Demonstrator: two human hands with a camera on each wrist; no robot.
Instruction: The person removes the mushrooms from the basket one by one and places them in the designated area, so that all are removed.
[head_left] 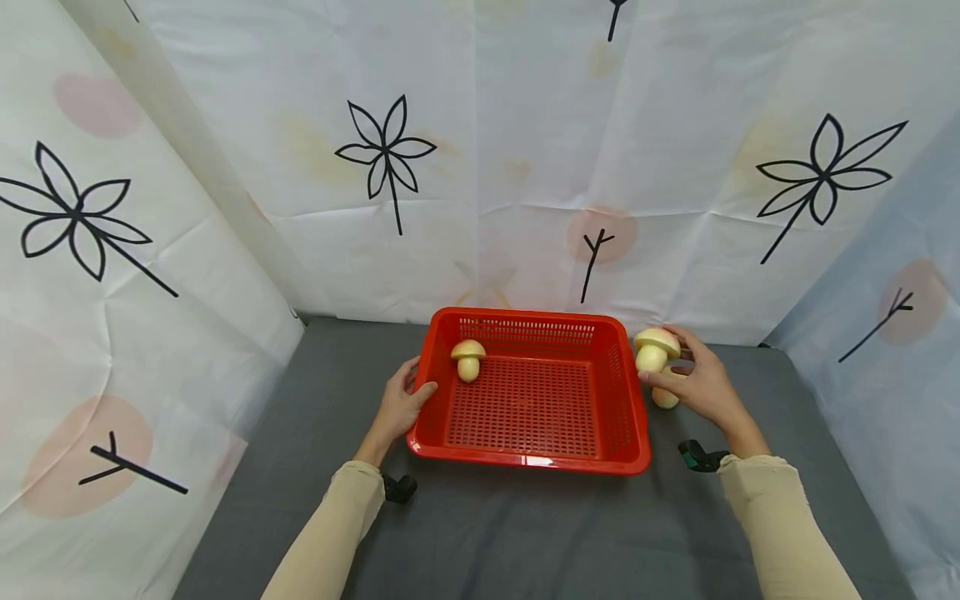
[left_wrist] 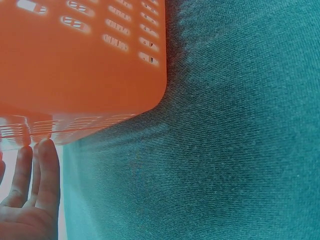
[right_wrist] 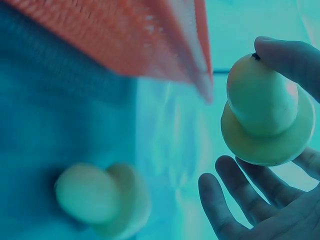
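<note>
My left hand (head_left: pixel 399 406) holds the left side of a red plastic basket (head_left: pixel 525 457), thumb over the rim. In the left wrist view its fingers (left_wrist: pixel 48 170) lie against the slotted outer wall. A toy mushroom (head_left: pixel 468 360) with a pale yellow cap stands inside, toward the basket's back left. Just past the right rim, my right hand (head_left: pixel 701 379) pinches a second mushroom (right_wrist: pixel 262 100) between thumb and fingers, held up off the table. Below that hand, a third mushroom (right_wrist: pixel 90 195) lies on the table beside the basket, partly hidden by the hand in the head view.
Dark grey cloth covers the table (head_left: pixel 480 533) under the basket. White curtains (head_left: pixel 517 167) with black leaf drawings rise behind the table and along both sides. Each wrist wears a small black device, such as the one (head_left: pixel 701 456) at the right wrist.
</note>
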